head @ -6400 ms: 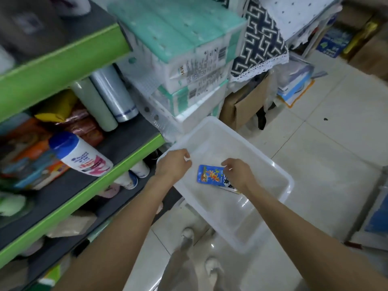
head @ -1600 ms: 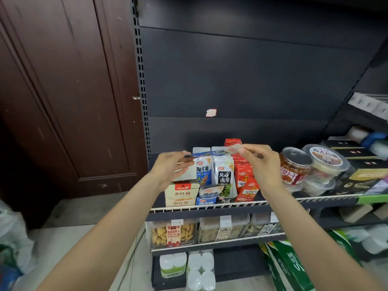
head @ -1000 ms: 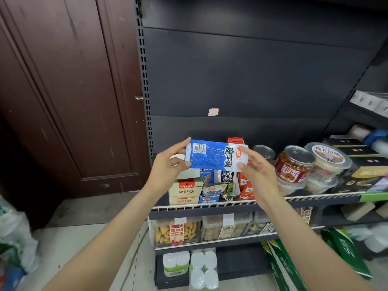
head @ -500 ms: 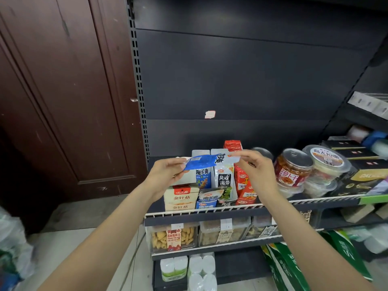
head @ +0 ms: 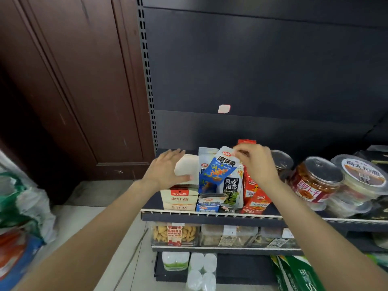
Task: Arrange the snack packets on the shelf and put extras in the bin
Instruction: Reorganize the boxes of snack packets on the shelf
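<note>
Standing at the shelf (head: 210,215), I work from the left end of its front rail. My left hand (head: 168,171) lies there with fingers straight and flat against a pale packet (head: 186,166) that stands above the beige box (head: 179,199), pressing it aside rather than gripping it. Just beside it, toward the middle of the row, hangs the blue snack packet (head: 220,171). Its long axis runs nearly upright, tipped so the top leans right, and its lower end dips into the gap between the standing blue packets (head: 206,156) and the black-and-white seaweed packet (head: 231,190). My right hand (head: 258,164) pinches its top corner between thumb and fingertips, so that hand is the nearer one and carries it; the red box (head: 255,198) sits right below my wrist. Further right along the rail stand a jar with red contents (head: 312,181) and a round lidded tub (head: 361,179), well clear of the slot.

What comes next, I judge, is lowering the packet straight down while my left keeps the gap open.
</note>
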### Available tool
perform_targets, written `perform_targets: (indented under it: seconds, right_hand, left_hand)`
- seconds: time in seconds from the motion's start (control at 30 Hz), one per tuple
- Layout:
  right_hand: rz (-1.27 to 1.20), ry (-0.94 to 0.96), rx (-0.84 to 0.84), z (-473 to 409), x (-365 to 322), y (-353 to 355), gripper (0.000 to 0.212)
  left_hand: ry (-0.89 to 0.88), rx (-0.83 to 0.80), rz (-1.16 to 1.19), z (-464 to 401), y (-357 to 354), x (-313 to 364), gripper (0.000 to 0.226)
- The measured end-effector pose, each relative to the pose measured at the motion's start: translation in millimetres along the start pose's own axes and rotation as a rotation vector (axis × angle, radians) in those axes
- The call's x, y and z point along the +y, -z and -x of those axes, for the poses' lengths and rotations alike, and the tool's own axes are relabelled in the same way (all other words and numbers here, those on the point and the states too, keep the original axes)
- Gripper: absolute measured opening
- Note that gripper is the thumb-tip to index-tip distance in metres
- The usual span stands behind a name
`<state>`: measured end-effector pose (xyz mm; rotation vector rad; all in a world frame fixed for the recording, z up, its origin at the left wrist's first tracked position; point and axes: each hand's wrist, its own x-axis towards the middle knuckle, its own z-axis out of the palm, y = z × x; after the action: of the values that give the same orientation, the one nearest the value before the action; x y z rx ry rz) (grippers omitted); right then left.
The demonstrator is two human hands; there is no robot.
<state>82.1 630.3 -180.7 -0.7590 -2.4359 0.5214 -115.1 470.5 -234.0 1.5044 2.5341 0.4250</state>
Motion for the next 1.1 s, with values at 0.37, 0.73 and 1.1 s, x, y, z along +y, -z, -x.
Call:
perform_targets:
  seconds: [0.37,0.73,1.1]
  right_hand:
    - [0.031,-0.074,-0.186,-22.4,12.9,-69.8,0.018]
    - [0.620,0.006,-0.179,-41.4,9.7,-111.2,0.026]
    - [0.051,-0.141,-0.100,0.2,-0.4,-88.5,0.027]
  left_hand:
    - [-0.039,-0.153,-0.016,-3.4,-5.3,-12.5,0.108]
    - [-0.094,-0.165,-0.017,-1.2,-7.9,-21.7,0.107]
    - [-0.058,-0.096,0.043,10.3,-5.5,-9.7,0.095]
